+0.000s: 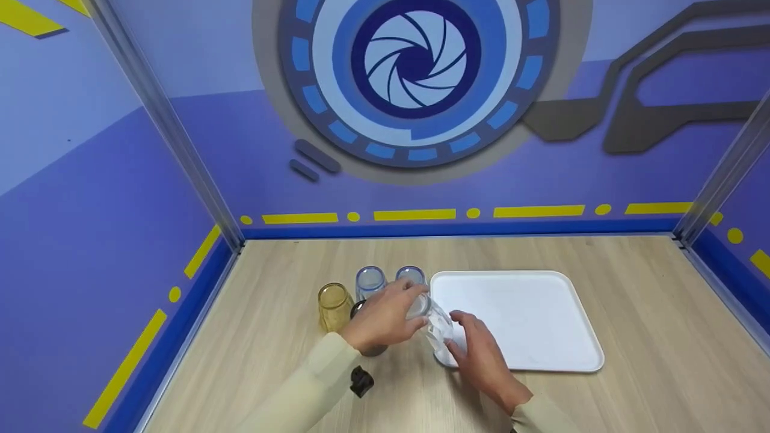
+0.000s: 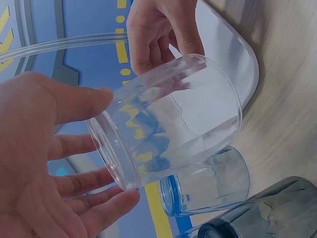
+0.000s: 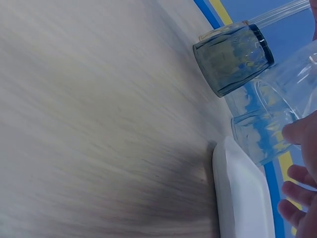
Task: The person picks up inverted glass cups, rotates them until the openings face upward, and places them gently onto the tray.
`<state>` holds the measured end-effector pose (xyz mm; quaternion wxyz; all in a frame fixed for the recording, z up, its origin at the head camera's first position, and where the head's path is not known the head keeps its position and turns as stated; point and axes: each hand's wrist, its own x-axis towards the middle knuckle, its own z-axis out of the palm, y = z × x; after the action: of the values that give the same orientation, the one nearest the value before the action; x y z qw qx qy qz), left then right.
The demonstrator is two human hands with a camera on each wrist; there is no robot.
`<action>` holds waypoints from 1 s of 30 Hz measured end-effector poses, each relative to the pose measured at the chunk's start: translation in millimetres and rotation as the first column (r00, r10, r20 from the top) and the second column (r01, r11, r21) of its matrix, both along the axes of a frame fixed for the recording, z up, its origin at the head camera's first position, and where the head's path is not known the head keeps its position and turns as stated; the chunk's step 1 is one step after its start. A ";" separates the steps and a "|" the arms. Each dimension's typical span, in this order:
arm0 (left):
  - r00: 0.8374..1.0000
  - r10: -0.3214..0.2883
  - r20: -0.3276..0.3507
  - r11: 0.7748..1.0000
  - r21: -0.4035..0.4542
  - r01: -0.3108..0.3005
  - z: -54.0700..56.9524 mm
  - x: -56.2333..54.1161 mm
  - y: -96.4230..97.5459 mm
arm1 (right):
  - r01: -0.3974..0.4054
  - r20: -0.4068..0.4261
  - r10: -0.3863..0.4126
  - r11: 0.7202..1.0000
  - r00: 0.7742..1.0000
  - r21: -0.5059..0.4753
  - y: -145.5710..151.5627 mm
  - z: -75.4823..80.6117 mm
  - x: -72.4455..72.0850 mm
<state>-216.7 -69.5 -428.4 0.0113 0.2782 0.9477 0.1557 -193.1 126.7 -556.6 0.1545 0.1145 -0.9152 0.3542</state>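
A clear drinking glass [image 2: 173,124] is held tilted, base up and mouth slanting down toward the right in the head view. My left hand [image 1: 385,316] grips it around the thick base, thumb on one side and fingers on the other. Beside the glass's lower end is my right hand [image 1: 484,358], its thumb tip right at the rim and its loosely bent fingers spread apart from the thumb. Just past the left hand stand two blue-tinted glasses [image 1: 370,281], upside down. A dark grey glass [image 3: 233,59] is partly hidden under the left hand in the head view.
An amber glass [image 1: 335,307] stands at the left of the group. To the right lies a white rectangular tray [image 1: 541,319] on the wooden table [image 1: 649,313]. Purple-blue panels [image 1: 228,162] enclose the back and sides.
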 end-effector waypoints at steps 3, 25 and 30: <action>0.999 0.015 0.030 1.000 0.013 -0.015 1.0 -0.3 -0.5 | 0.012 -0.003 -0.012 1.000 1.000 -0.023 -0.8 0.3 -0.2; 0.994 0.030 0.102 0.999 0.025 -0.032 1.6 -4.8 -1.7 | 0.116 -0.205 -0.120 0.993 0.971 -0.031 -0.6 3.0 -1.4; 0.993 0.024 0.114 0.999 0.037 -0.029 1.0 -4.7 -1.5 | 0.133 -0.250 -0.139 0.990 0.958 -0.039 0.3 4.3 -2.8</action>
<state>-221.5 -71.1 -427.4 0.0579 0.2565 0.9460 0.1897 -195.9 127.0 -552.3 0.2946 0.0936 -0.8900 0.3351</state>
